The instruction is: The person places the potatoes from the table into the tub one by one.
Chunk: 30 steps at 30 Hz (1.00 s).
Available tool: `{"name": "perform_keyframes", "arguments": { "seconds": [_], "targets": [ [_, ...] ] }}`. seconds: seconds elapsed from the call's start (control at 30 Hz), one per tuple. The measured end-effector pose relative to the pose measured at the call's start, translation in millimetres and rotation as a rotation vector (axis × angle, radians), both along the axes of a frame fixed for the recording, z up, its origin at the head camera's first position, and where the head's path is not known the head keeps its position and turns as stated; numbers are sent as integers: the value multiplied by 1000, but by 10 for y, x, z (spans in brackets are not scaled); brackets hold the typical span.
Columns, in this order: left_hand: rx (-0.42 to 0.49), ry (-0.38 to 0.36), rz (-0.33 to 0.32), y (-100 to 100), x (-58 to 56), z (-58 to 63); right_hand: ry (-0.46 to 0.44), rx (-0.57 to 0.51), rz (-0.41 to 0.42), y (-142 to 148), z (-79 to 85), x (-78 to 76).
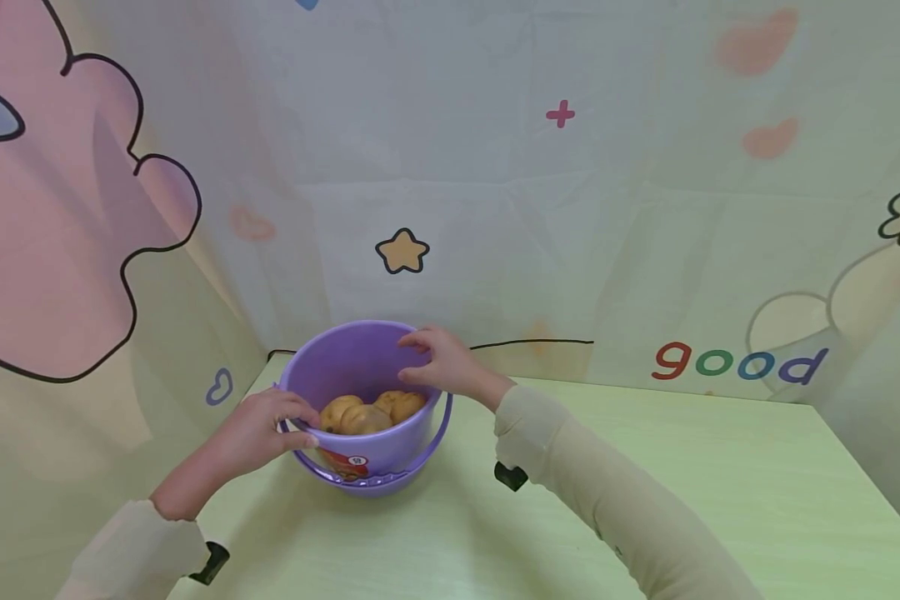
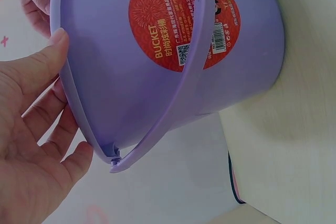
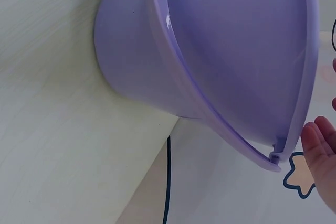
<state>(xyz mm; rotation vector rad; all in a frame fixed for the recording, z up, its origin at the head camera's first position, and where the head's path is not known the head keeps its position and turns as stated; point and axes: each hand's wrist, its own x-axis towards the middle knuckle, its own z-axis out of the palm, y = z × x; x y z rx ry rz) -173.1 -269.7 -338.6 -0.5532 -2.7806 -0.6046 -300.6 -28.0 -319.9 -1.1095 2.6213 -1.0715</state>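
Note:
A purple plastic bucket (image 1: 367, 358) stands on the table, with several potatoes (image 1: 363, 419) inside. Its handle (image 2: 181, 93) hangs down in front, below a red label (image 2: 173, 24). My left hand (image 1: 258, 429) is at the bucket's left rim; the thumb is on the outer side and the fingers reach over the edge. In the left wrist view the thumb tip touches the rim and the fingers are loosely bent. My right hand (image 1: 442, 362) is over the right rim, fingers spread above the opening; the right wrist view shows only its fingertips (image 3: 315, 135) beside the rim.
The pale green table (image 1: 645, 483) extends to the right of the bucket. A printed curtain (image 1: 495, 275) hangs close behind the bucket, and another printed cloth side (image 1: 172, 375) stands at the left. Both sleeves carry dark wrist straps (image 1: 510, 475).

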Motion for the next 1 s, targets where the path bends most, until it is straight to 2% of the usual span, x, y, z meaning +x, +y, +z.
{"name": "perform_keyframes", "arguments": {
  "seconds": [0.23,0.57,0.73,1.0],
  "targets": [
    [-1,10,-3,5,3,5,-3,-37,-16,86,1,-9],
    [6,14,-6,0,0,-6,16,-100,17,244,-40,-21],
    [4,34,-18,-4,-4,-14,56,-161,-4,363,-86,-24],
    [-12,46,-30,-12,-7,-15,83,-172,-38,500,-105,-2]
  ]
}}
